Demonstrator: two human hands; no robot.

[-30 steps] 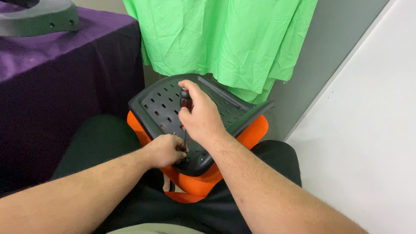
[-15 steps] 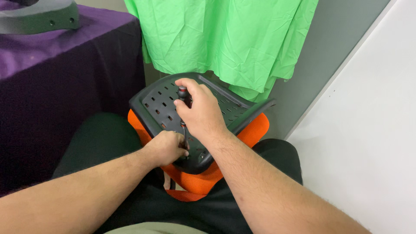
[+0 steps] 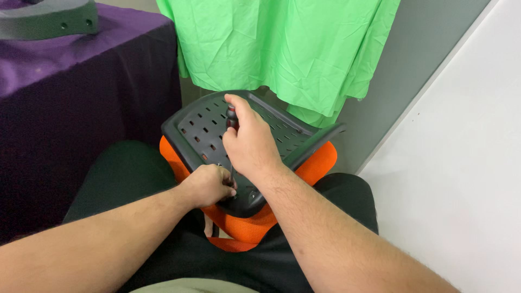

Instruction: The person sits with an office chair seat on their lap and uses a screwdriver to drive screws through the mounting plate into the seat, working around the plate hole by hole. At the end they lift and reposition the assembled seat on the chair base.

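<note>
A black perforated plastic chair shell (image 3: 217, 127), backed by an orange mesh cushion (image 3: 317, 163), rests on the person's lap at the centre of the view, under a green cloth (image 3: 282, 49) hanging at 12 o'clock. A purple-draped table (image 3: 81, 70) stands at 10 o'clock, with a grey curved part (image 3: 49, 19) cut off at its top edge.

The right hand (image 3: 249, 141) is clamped around a dark-handled screwdriver (image 3: 232, 116), held nearly upright. The left hand (image 3: 209, 184), at 7 o'clock from it, is closed about the shaft low down, fingertips (image 3: 228, 187) pinching near the tip.

This looks like driving a screw at the shell's near rim; the next move calls for keeping the tip seated and the shaft plumb while turning.

The screw and the tip are hidden by the left hand, and the fastening itself cannot be made out.
</note>
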